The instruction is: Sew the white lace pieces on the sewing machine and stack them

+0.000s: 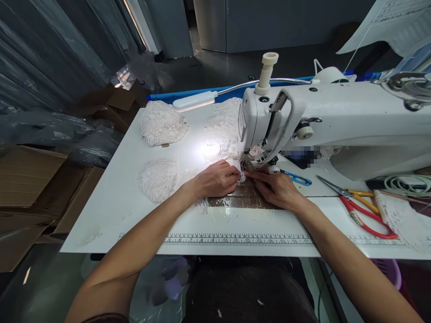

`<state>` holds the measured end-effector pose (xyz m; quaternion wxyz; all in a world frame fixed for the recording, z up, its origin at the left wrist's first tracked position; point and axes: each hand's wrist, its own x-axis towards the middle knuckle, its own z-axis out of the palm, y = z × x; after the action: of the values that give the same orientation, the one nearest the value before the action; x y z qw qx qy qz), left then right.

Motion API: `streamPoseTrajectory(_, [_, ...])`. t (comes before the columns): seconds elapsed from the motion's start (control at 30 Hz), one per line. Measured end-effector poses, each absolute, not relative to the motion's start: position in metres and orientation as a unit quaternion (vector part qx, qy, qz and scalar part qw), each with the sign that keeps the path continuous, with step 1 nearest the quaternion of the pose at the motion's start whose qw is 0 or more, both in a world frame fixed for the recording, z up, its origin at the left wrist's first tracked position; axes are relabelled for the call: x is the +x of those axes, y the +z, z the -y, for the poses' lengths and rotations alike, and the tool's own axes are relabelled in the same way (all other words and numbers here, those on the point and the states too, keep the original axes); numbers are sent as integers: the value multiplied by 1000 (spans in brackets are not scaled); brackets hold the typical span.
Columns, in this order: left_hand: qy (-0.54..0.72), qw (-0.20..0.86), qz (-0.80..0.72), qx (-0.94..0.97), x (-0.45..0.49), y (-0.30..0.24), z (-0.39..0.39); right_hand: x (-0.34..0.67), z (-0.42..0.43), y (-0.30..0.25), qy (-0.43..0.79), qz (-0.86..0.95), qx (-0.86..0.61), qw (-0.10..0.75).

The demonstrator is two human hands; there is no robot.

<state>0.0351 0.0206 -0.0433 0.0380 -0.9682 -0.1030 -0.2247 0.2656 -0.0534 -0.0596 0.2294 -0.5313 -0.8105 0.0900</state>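
Two forearms (148, 226), two hands (218, 178) at lace (220, 146), one sewing machine (343, 107)

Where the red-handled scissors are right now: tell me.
In the head view, the red-handled scissors lie on the table's right side, right of the right hand, beside a piece of white lace.

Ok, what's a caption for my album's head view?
Left hand and right hand touch white lace at a sewing machine.

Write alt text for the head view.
A person's left hand and right hand touch white lace at a white sewing machine. More lace lies leftward on the table; red-handled scissors lie at right.
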Motion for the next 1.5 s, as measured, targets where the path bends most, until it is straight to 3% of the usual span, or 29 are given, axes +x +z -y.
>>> streamPoseTrajectory(0.4, [-220,66,107,-967,35,-46,-20,256,56,-55,10,846,-514,145])
streamPoseTrajectory(0.77, [-189,52,126,-972,36,-42,-17,248,58,-53,11,852,-488,191])
streamPoseTrajectory(1.5, [-129,41,158,-978,30,-33,-18,241,57,-50,-20,850,-505,148])
